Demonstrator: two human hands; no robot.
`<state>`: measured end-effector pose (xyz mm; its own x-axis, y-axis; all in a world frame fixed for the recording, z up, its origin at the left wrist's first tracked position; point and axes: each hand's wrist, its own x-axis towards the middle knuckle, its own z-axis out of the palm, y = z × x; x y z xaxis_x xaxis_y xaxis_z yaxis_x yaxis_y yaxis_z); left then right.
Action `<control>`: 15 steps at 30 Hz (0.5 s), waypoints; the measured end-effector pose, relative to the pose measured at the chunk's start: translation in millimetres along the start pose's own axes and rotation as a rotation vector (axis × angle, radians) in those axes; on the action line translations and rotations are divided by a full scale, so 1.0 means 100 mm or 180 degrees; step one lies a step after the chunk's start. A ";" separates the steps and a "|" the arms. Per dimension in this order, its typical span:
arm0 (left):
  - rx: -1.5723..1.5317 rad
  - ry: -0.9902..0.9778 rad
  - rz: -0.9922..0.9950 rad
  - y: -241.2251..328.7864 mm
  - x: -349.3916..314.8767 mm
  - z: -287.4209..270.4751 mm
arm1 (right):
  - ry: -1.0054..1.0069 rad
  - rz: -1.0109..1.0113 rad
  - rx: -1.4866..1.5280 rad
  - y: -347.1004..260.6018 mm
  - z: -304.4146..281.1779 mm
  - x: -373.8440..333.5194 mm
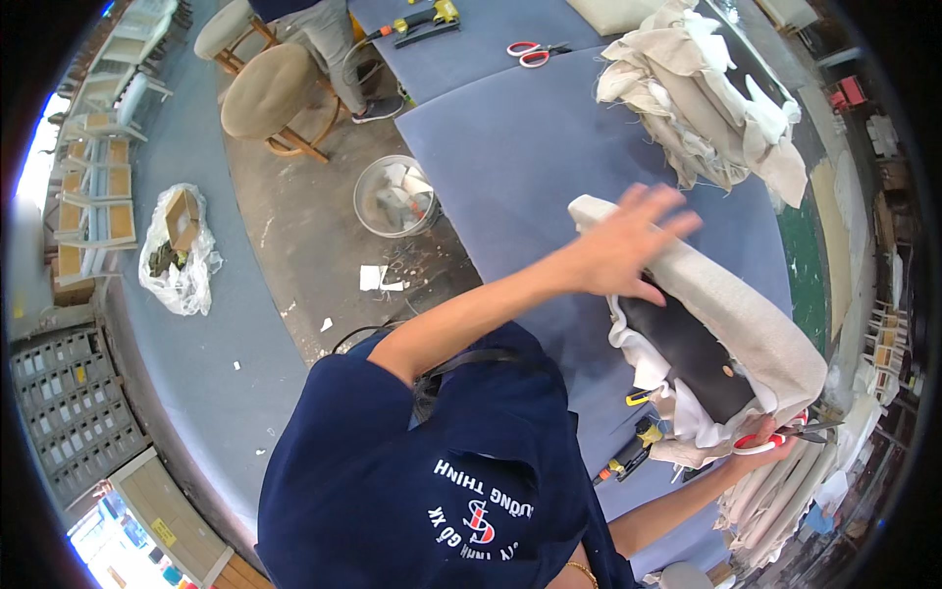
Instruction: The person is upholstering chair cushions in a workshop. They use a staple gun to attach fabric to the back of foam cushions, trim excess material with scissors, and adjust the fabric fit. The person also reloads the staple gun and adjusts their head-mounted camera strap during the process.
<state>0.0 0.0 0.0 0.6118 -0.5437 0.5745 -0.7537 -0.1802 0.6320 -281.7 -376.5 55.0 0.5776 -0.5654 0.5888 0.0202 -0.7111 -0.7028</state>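
An upholstered piece (756, 314) with beige fabric around it and a black underside lies tilted on the blue-grey table (510, 147). Over its far left end my left hand (628, 240) is spread, fingers apart and slightly blurred; whether it touches the fabric I cannot tell. My right hand (770, 447) is closed around red-and-white-handled scissors (756, 444) at the near right corner, with the dark blades pointing right. Loose beige fabric and white lining (653, 368) hang out along the piece's left side.
Left of the piece lie a yellow cutter knife (638, 398) and a staple gun (643, 442). Farther off are a fabric pile (697, 98), other scissors (535, 54) and another staple gun (427, 22). A scrap bucket (363, 201), round stools (270, 93) and a person's leg (334, 49) stand left.
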 end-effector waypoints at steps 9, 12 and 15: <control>-0.0262 -0.1227 0.0014 0.05 0.46 -0.19 | 0.0334 0.0349 0.0838 -0.68 0.89 -0.22; 0.0620 -0.1159 0.0232 0.67 0.68 -0.49 | 0.0639 0.0907 0.0860 -0.33 0.72 0.02; 0.1031 -0.1443 0.0054 1.15 0.82 -0.64 | 0.0818 0.1770 -0.0726 0.25 0.45 -0.21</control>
<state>-20.7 -13.2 152.8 0.4882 -0.8341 0.2568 -0.8417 -0.3721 0.3914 -256.7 -363.1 7.2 0.2380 -0.9362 0.2585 -0.4152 -0.3387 -0.8443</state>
